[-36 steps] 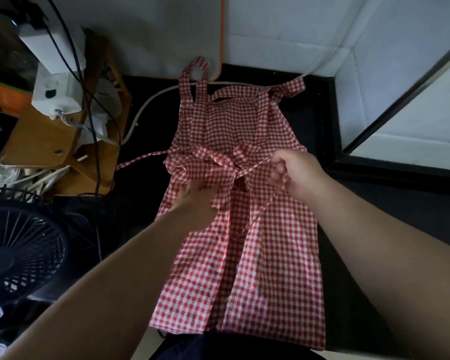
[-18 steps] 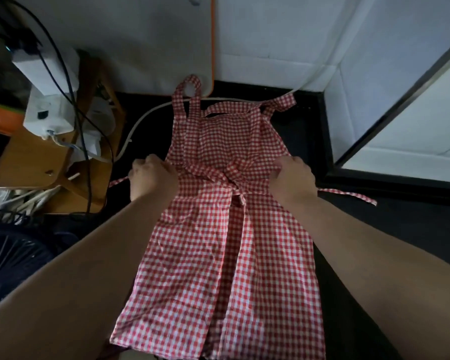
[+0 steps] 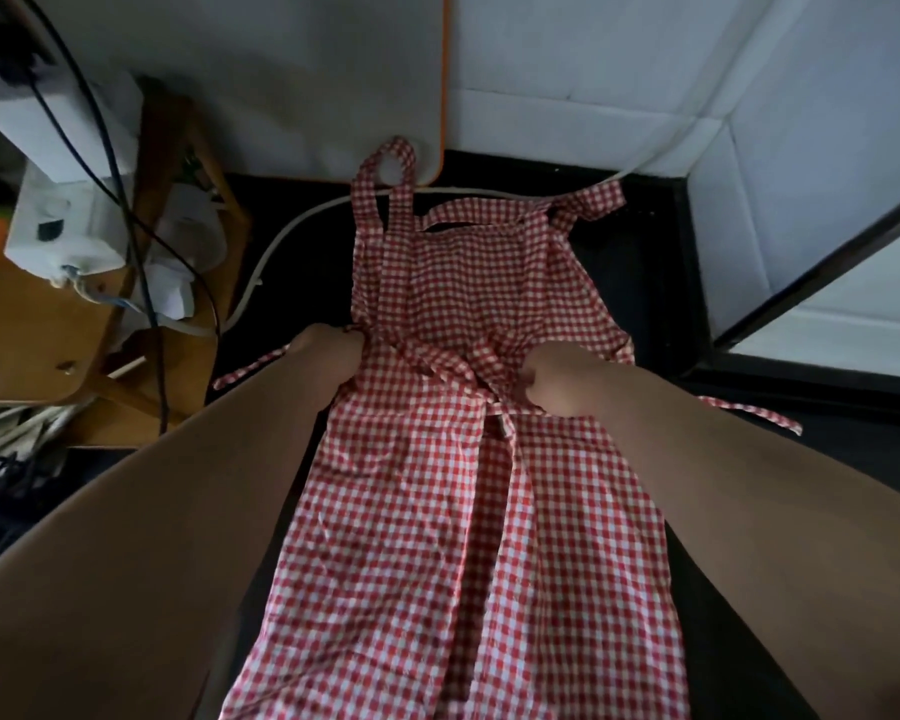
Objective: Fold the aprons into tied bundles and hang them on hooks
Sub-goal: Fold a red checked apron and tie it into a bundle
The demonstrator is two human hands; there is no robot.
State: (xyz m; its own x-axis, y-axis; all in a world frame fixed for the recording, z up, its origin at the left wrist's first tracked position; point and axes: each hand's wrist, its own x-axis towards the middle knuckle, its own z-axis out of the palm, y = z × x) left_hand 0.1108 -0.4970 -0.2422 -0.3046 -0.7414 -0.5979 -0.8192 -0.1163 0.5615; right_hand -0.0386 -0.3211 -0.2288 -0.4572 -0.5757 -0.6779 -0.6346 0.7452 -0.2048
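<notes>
Apron (image 3: 468, 537), red gingham: your left hand (image 3: 328, 356) and right hand (image 3: 562, 381), each fisted round a waist tie (image 3: 250, 367), now sit wider apart; knot (image 3: 489, 379) drawn tight, folding still ahead.

Black counter (image 3: 640, 283) underneath, backed by white tiled wall (image 3: 567, 59). Leaning there, white board (image 3: 307, 85) edged in orange. White cord (image 3: 276, 240) curving along the counter's far left. Further left, wooden stand (image 3: 27, 330) loaded with white boxes (image 3: 63, 220), perhaps chargers, and draped with black cables (image 3: 163, 392). Dark frame (image 3: 822, 283) slanting at right.
</notes>
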